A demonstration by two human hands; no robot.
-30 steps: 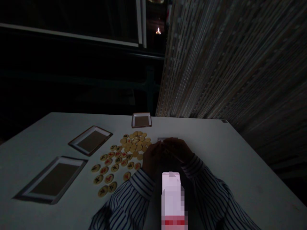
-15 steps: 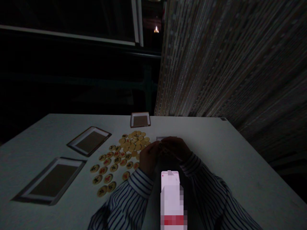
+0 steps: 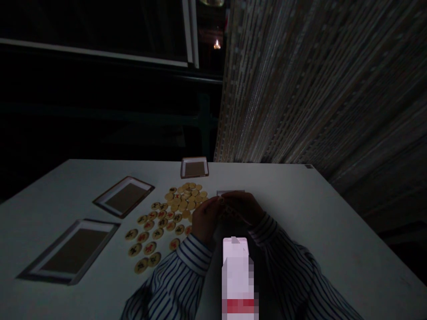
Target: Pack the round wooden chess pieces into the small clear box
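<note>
My left hand (image 3: 204,218) and my right hand (image 3: 243,207) meet in front of me on a white table (image 3: 300,213), fingers curled together over something too dark to make out. Only the far rim of a small grey box (image 3: 230,193) shows just beyond them. Immediately left of my left hand lie several round wooden game discs (image 3: 168,216) with red or black characters, some heaped, others in rows. Both arms wear striped sleeves.
Two flat dark trays with pale rims lie at the left (image 3: 71,250) (image 3: 124,196), and a smaller one (image 3: 194,167) sits at the table's far edge. A pale pixelated tag (image 3: 237,275) hangs below my hands. A ribbed curtain (image 3: 316,89) fills the right.
Both hands stay together at the same spot; the fingers shift only slightly. The view has drifted a little.
</note>
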